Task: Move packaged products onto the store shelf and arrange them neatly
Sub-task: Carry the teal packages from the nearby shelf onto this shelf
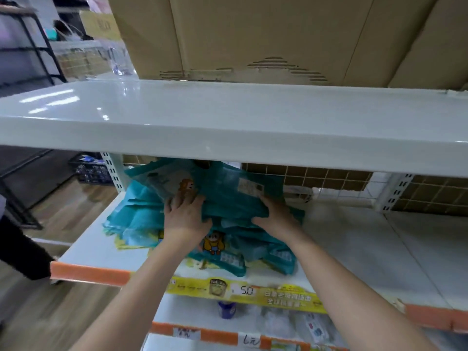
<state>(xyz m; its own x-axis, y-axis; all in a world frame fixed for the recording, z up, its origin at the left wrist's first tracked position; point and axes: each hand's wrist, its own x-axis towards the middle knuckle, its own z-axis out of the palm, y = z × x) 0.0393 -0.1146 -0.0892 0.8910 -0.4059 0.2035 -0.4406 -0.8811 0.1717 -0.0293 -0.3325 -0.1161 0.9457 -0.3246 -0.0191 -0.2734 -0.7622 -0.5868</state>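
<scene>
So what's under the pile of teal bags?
The pile of teal plastic bags lies on the white metal shelf. Yellow packets peek out underneath at the left; the rest below is covered by bags and both hands.

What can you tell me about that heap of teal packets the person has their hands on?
The teal packets are soft, crinkly plastic bags printed with a cartoon figure and white labels. They lie in a loose, untidy pile on the left part of the middle shelf. The left hand and right hand both press on the pile.
</scene>
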